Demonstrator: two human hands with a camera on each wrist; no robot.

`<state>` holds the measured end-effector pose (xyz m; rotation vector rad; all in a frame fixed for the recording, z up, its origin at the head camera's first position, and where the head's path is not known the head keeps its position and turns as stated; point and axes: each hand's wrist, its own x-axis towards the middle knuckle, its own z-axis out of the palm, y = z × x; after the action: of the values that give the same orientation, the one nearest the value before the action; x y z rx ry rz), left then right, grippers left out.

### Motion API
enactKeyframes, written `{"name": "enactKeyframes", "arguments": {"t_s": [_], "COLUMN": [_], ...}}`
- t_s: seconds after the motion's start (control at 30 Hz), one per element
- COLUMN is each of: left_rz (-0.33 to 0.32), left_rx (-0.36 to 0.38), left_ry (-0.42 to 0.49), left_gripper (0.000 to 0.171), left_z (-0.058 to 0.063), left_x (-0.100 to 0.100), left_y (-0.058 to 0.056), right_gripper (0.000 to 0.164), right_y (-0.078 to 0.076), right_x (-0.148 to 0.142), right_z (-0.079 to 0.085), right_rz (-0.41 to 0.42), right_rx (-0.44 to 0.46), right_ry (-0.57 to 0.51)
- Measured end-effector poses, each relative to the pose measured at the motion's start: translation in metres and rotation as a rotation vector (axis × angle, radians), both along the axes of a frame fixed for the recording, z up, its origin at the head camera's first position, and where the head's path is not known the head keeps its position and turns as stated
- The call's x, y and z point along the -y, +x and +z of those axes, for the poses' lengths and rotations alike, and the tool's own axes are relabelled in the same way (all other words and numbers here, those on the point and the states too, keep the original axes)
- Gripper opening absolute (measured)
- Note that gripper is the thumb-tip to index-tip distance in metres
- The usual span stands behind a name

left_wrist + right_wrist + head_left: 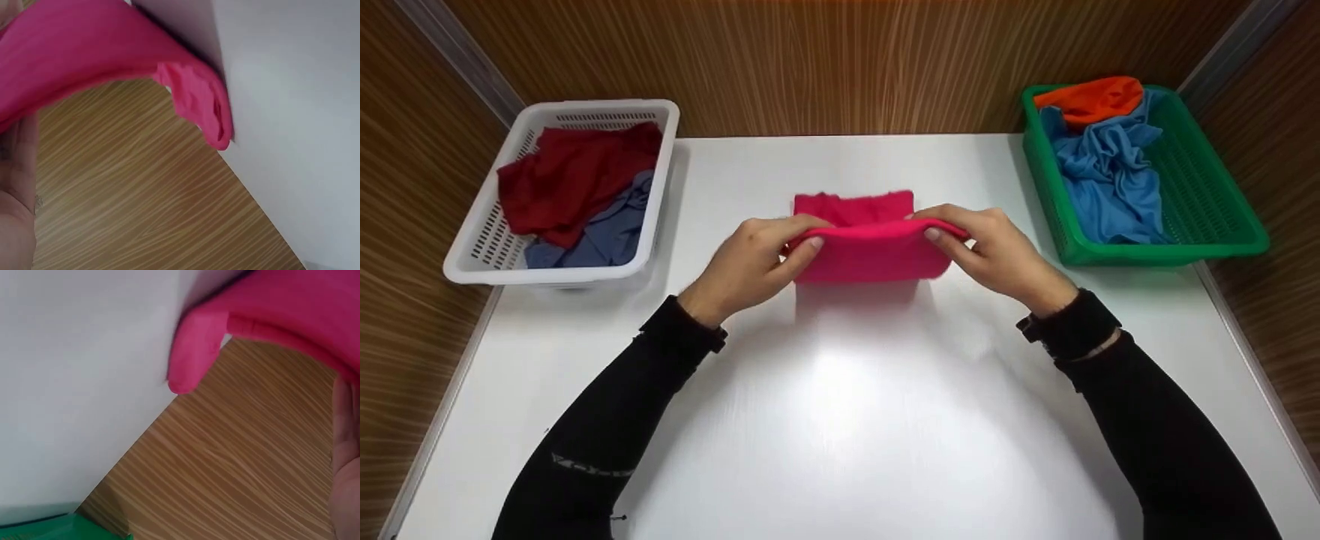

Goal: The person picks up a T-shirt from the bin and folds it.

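A bright pink cloth (870,255), folded in layers, is at the middle of the white table. My left hand (761,259) pinches its left end, thumb on the near face and fingers behind. On the right end, my right hand (990,251) grips the same raised edge in the same way. Between the hands the lifted edge runs nearly level, while the far part of the cloth lies behind it. In the left wrist view the pink cloth (101,50) arches up from the table into the hand. The right wrist view shows the cloth (304,309) curving up likewise.
A white basket (660,187) at the back left holds dark red fabric (577,176) and grey-blue fabric (607,229). At the back right, a green basket (1207,180) contains blue fabric (1110,180) and an orange piece (1099,100). Wood-grain panels (847,67) enclose the table (847,420).
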<state>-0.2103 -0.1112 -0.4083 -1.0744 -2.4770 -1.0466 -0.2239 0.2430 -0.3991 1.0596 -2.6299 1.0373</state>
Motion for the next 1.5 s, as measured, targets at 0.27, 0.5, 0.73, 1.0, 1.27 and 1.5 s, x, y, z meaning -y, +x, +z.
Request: {"name": "enactKeyframes", "arguments": {"t_s": [0.27, 0.5, 0.73, 1.0, 1.27, 1.5], "left_rz": [0.057, 0.254, 0.340, 0.339, 0.165, 0.051], "left_rx": [0.137, 0.193, 0.224, 0.117, 0.231, 0.337], "left_ry": [0.049, -0.067, -0.234, -0.395, -0.620, -0.756], "left_gripper": [0.027, 0.025, 0.026, 0.039, 0.072, 0.074], "left_z": [-0.005, -0.029, -0.044, -0.048, -0.047, -0.053], "left_x": [-0.006, -0.014, -0.020, -0.026, -0.038, -0.041], "left_y": [-0.019, -0.057, -0.081, -0.080, -0.029, 0.004], "right_gripper": [0.029, 0.040, 0.052, 0.060, 0.080, 0.083], "right_y": [-0.017, -0.054, -0.083, -0.087, -0.042, -0.012], "right_x": [0.007, 0.020, 0.030, 0.038, 0.048, 0.054], "right_z": [-0.004, -0.024, -0.039, -0.051, -0.050, -0.060], "right_rz": [-0.067, -0.244, -0.314, -0.335, -0.103, -0.002], "right_rx": [0.112, 0.191, 0.256, 0.213, 0.163, 0.310], "right_ry": [-0.069, 0.022, 0.107, 0.276, 0.577, 0.726]}}
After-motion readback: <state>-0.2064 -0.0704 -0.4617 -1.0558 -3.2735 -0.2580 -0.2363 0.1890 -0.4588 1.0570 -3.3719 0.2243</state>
